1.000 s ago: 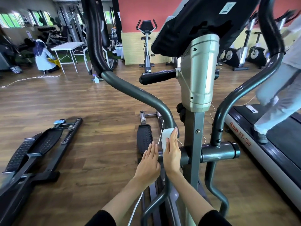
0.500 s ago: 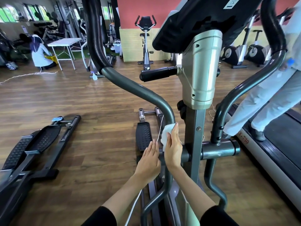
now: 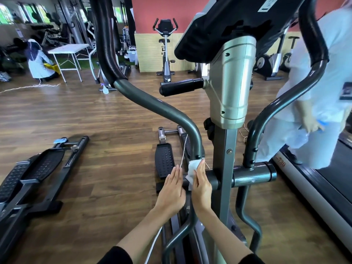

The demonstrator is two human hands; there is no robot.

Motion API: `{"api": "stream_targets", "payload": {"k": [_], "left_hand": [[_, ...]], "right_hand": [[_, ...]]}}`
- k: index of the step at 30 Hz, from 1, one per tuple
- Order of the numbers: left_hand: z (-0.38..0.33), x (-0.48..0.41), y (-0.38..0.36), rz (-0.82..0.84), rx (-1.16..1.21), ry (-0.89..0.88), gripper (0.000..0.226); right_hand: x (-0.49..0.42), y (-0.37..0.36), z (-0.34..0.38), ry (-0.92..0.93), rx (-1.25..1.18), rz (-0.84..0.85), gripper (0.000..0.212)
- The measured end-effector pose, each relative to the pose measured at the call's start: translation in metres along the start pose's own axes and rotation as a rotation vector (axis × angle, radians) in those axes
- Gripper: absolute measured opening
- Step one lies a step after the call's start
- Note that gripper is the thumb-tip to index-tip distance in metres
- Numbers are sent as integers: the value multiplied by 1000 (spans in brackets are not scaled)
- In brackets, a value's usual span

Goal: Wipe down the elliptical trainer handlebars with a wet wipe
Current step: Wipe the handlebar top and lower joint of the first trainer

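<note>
Pressing 1 wet wipe (image 3: 193, 166) against handlebar (image 3: 162, 109) base, right hand (image 3: 202, 185) fingers straight; left hand (image 3: 172, 191) flat, holding nothing.

The handlebar (image 3: 158, 109) is dark grey painted metal tube, smooth with a soft sheen. Its upper grip (image 3: 106, 54) is black padding, glossy and wrinkled. The wet wipe (image 3: 193, 166) is a thin white cloth-like sheet, crumpled and matt. The column cover (image 3: 232, 82) looks like silver plastic, satin-smooth. The pedal (image 3: 163, 160) is matt black plastic, studded. The floor (image 3: 76, 115) is wood-look planks, lightly glossy.
</note>
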State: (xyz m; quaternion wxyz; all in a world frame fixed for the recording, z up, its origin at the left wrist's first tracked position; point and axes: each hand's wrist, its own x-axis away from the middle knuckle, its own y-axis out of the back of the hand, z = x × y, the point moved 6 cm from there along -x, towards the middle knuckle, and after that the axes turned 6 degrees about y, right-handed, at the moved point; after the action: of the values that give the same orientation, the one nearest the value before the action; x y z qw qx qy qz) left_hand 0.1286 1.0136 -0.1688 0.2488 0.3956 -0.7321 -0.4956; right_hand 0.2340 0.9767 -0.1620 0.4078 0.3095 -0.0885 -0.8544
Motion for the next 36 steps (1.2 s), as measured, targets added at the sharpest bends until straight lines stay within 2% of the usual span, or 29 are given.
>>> {"api": "stream_targets", "payload": {"k": [5,10,12,17,19,21,26,29,33,36], "left_hand": [[-3,1,3,40,42,24,61],[-3,2,3,66,50,27,60],[-2,2,4,65,44,24,60],[0,2,3,25,1,-36,61],[0,2,3,9,-11,-41,61],[0,2,3,1,-14,-44,60],[-1,3,4,5,-13,-53,60],[-1,4,3,15,-22,-55,60],[0,3,3,20,-75,-65,60],[1,2,2,28,-101,-71,60]], "right_hand": [[-24,6,20,-44,-79,-73,54],[-39,8,36,39,-64,-142,53],[-33,7,31,40,-34,-129,53],[-10,2,-1,-136,-87,0,51],[-5,3,-8,-84,38,27,53],[-2,7,-14,26,196,54,60],[8,15,-27,319,624,104,62],[4,16,-35,320,759,214,64],[-12,9,-43,252,857,289,53],[-20,5,-40,221,900,288,35]]}}
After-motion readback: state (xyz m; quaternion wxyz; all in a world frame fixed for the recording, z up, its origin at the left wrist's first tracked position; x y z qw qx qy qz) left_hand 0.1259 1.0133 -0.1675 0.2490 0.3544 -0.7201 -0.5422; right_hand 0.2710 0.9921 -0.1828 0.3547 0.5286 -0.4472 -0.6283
